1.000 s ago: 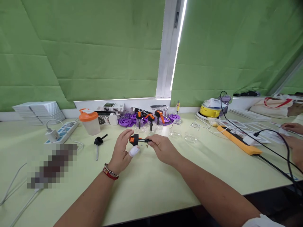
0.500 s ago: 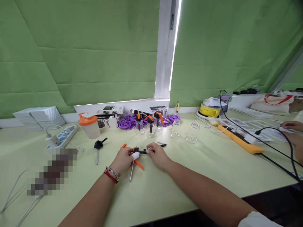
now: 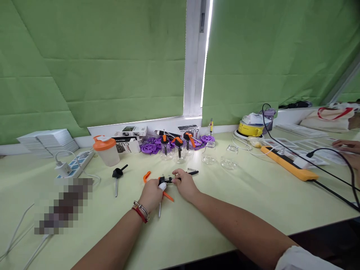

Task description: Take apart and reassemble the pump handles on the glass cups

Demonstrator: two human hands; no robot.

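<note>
My left hand (image 3: pixel 152 194), one finger wrapped in white, is closed around one end of a black pump-like part (image 3: pixel 168 180) with a shiny section in its middle. The fingertips of my right hand (image 3: pixel 186 184) pinch its other end. Below the left hand an orange lever (image 3: pixel 168 196) and a metal tube (image 3: pixel 159 210) stick out; whether they join the black part is hidden. A curved orange piece (image 3: pixel 146 176) lies just beyond the left hand. Past the right hand are a small spring (image 3: pixel 191 169) and a black rod (image 3: pixel 193 173).
A black funnel-like part (image 3: pixel 117 173) and an orange-lidded shaker (image 3: pixel 109 155) stand left. Clear bottles with black-and-orange tops (image 3: pixel 179 150), purple discs (image 3: pixel 151 147) and boxes line the back. Right are glass pieces (image 3: pixel 228 164), an orange power strip (image 3: pixel 289 164), cables and another person's hand (image 3: pixel 345 144).
My left hand has turned and shifted slightly right around the black part. The orange lever and metal tube have moved right with it. The curved orange piece shows more fully.
</note>
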